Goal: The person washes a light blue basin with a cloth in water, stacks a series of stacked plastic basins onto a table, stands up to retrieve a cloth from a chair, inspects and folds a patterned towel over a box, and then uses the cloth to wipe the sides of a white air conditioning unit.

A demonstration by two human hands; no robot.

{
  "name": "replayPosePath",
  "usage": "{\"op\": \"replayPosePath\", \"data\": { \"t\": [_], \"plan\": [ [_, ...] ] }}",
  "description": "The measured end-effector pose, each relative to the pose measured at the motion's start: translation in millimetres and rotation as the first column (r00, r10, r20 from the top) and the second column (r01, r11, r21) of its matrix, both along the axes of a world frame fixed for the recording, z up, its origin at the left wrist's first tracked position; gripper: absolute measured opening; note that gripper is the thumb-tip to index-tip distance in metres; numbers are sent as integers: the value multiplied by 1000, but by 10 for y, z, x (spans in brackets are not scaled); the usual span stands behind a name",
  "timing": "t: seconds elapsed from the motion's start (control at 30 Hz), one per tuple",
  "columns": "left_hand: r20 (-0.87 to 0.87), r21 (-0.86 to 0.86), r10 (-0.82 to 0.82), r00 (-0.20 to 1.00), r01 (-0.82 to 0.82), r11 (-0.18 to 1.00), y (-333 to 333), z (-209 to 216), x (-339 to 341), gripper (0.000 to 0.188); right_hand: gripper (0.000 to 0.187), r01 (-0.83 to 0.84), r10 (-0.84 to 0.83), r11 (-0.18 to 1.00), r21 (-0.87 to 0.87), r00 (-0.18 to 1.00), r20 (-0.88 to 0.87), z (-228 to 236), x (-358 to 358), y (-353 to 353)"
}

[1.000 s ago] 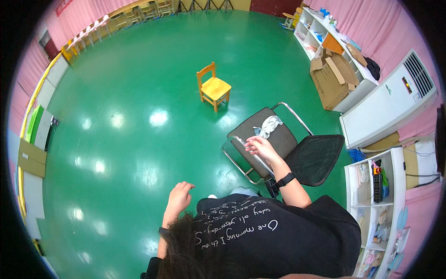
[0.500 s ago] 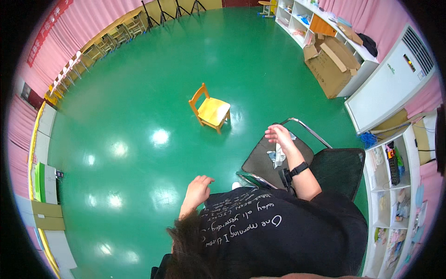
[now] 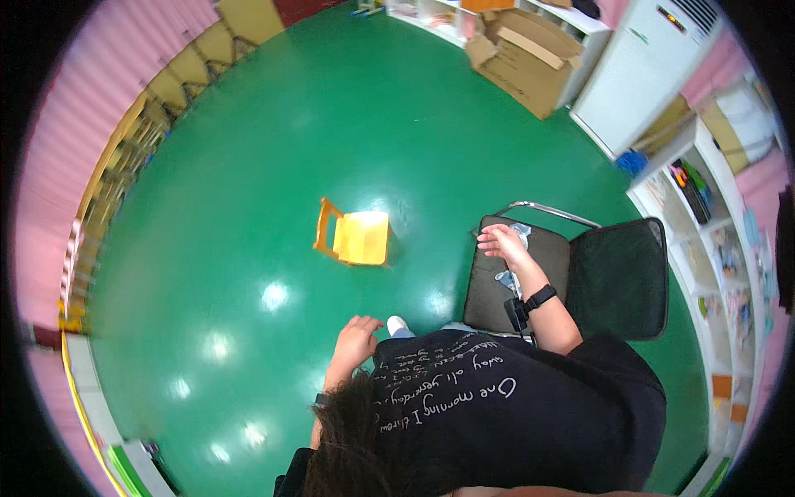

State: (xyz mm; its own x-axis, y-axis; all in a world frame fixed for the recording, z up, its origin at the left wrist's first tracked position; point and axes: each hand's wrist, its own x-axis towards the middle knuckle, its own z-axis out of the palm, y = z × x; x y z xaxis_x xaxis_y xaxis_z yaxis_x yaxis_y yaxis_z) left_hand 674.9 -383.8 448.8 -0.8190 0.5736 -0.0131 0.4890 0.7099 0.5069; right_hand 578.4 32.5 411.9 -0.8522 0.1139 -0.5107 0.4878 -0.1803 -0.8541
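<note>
My right hand [image 3: 502, 243] hovers over the seat of a black padded chair [image 3: 534, 248] with metal tube arms. Its fingers are loosely bent and apart, with nothing visible in them. Whether it touches the seat is hard to tell. Crumpled white-and-blue pieces [image 3: 508, 280], perhaps tissue or wrappers, lie on that seat beside my wrist. My left hand [image 3: 356, 338] hangs in front of my body, empty, its fingers loosely spread. Farther ahead, a small yellow wooden chair [image 3: 363, 238] stands upright on the green floor, apart from both hands.
A torn cardboard box [image 3: 522, 66] leans by white shelves at the far right, near a tall white air conditioner [image 3: 642, 70]. More white shelves [image 3: 704, 248] with odds and ends line the right. Wooden tables [image 3: 124, 149] run along the left wall's pink curtain [image 3: 74, 124].
The view has turned and tilted down. The wooden chair shows lower and more to the left, the black chair a little farther right. Both hands keep nearly the same pose.
</note>
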Motion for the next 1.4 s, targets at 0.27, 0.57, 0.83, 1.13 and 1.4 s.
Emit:
{"op": "replayPosePath", "data": {
  "t": [0.27,0.57,0.83,1.13,1.4],
  "plan": [
    [171,-49,-276,946,288,956,150,-195,-1344,27,27,248,-243,965,-86,968,67,-369,32,120],
    [296,-133,-518,803,571,810,1223,-406,-2432,29,26,579,-615,788,207,742,265,-2644,-216,1258],
    [472,-306,-376,797,548,778,1936,-460,-3565,29,74,200,-607,774,600,504,614,-3398,-666,1682],
    [625,-191,-454,635,689,699,2542,-983,-4142,34,107,292,-653,737,609,540,531,-4020,-699,1964],
    [660,-104,-549,513,786,610,2793,-1278,-4141,36,73,17,-346,909,415,587,732,-4237,-607,2163]
  ]
}}
